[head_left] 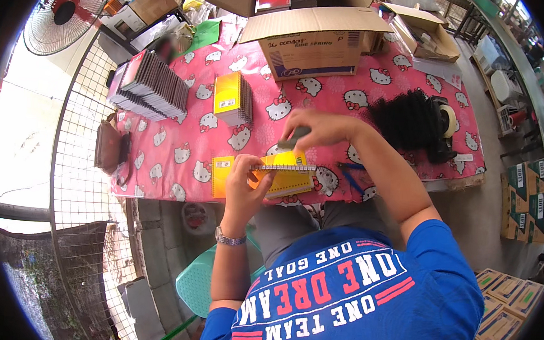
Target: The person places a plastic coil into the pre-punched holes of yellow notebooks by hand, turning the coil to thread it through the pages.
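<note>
My left hand (245,176) grips a yellow spiral notebook (292,160) near the table's front edge, with its bound edge facing up. Just above the far side of that notebook, my right hand (324,131) is closed round a small dark grey-green object (296,137) whose kind I cannot make out. Another yellow notebook (222,167) lies flat by my left hand. Below the held one, a further yellow notebook (294,187) shows partly. A blue-handled tool (351,177), perhaps pliers, rests to the right of them.
Beyond my hands stand a small stack of yellow notebooks (228,94) and, farther left, a larger stack of spiral notebooks (152,91). An open cardboard box (313,54) is at the back. At right lie black binding coils (402,120) beside a tape dispenser (447,121).
</note>
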A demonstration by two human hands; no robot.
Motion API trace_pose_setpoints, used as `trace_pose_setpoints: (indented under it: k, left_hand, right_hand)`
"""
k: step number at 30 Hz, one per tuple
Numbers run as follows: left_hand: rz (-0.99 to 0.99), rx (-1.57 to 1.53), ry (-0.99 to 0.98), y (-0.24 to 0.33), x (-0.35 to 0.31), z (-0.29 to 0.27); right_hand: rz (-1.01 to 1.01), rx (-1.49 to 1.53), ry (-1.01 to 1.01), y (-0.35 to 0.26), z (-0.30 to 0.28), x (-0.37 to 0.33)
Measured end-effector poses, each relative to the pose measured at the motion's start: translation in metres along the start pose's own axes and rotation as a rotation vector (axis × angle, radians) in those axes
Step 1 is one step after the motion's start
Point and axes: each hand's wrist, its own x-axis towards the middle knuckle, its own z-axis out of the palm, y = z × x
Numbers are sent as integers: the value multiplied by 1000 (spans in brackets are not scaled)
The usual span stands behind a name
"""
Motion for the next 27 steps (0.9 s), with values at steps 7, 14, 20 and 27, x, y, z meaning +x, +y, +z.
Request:
trace_pose_setpoints:
  k: [7, 14, 20, 27]
  left_hand:
    - [-148, -368, 143, -13, -8, 12]
    - [-246, -625, 213, -6, -17, 21]
    - [-164, -500, 323, -8, -26, 32]
    - [-92, -364, 359, -9, -27, 35]
  right_hand:
    - [454, -621, 473, 142, 77, -77]
    - [547, -602, 587, 82, 173, -159]
    - [116, -234, 846, -9, 141, -124]
    - [-192, -353, 753, -80, 120, -64]
